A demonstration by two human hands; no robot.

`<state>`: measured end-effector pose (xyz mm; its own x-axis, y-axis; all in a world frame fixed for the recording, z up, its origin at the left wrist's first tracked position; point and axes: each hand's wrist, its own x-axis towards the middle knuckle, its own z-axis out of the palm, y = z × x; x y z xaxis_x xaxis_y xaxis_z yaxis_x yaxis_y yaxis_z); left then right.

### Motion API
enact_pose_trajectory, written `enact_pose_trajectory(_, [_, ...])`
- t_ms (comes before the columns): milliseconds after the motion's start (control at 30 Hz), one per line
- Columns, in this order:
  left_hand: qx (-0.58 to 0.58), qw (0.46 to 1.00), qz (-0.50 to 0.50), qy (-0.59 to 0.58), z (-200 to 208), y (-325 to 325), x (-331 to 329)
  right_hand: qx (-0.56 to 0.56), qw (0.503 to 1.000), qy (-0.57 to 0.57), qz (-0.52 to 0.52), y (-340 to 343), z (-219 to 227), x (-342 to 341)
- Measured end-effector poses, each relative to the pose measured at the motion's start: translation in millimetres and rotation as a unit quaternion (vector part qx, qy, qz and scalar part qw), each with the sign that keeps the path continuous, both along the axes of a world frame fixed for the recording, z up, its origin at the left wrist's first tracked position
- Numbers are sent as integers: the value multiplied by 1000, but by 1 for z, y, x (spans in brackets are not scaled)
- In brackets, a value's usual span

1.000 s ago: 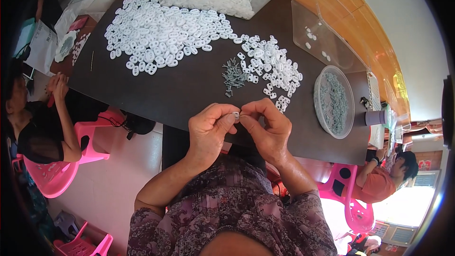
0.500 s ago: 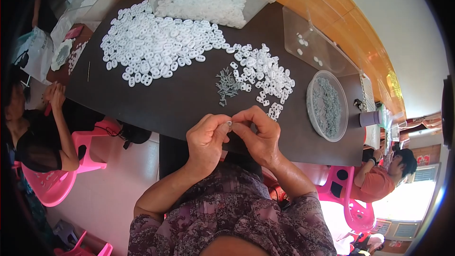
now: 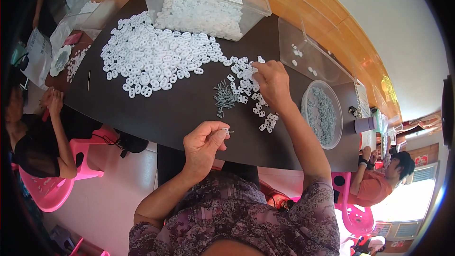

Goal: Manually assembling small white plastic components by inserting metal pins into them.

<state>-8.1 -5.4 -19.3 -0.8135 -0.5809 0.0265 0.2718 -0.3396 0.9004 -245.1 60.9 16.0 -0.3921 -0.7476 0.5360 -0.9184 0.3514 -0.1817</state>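
Near the table's front edge, my left hand (image 3: pixel 201 146) pinches a small white plastic piece (image 3: pixel 225 130) between thumb and fingertips. A thin grey pin, which looks like a screw, sticks out of that piece to the right. My right hand (image 3: pixel 274 84) is over the pile of small white two-holed pieces (image 3: pixel 244 83), fingers bent together; its fingertips cover whatever they pinch. Left of that pile lies a little heap of grey screw-like pins (image 3: pixel 224 96). A larger heap of white oval two-holed pieces (image 3: pixel 151 50) spreads across the far left of the table.
A clear bin (image 3: pixel 204 14) full of white pieces stands at the back. To the right is a round clear tub (image 3: pixel 322 114) of grey pins, with a purple cup (image 3: pixel 365 125) beyond it. Other people sit on pink chairs at both sides.
My right hand has left my left hand and reached forward to the small white pieces. My left hand keeps its pinch on the white piece, where the grey pin now shows.
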Motion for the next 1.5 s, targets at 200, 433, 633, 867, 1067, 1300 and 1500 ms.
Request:
enact_pose_trajectory(200, [-25, 1000, -1, 0, -1, 0, 0, 38, 996, 67, 38, -7, -14, -6])
enact_pose_trajectory(433, [-44, 999, 5, -9, 0, 1, 1, 12, 994, 73, 75, -5, -13, -3])
enact_pose_trajectory(633, [-35, 999, 9, -14, 2, 1, 4, -55, 992, -72, 89, 11, 10, 28])
enact_pose_trajectory(867, [63, 998, 8, -12, 13, -1, 0, -33, 929, -361, 71, 43, 23, 83])
enact_pose_trajectory(1067, [36, 999, 20, -9, 17, 2, -5, 27, 895, -430, 112, 50, 26, 105])
enact_pose_trajectory(1300, [61, 998, -20, -5, 10, 9, -2, -1, 849, -526, 52, 54, 20, 119])
enact_pose_trajectory(1500, [99, 995, -22, 14, 10, 13, 1, -151, 744, -642, 108, 56, 7, 127])
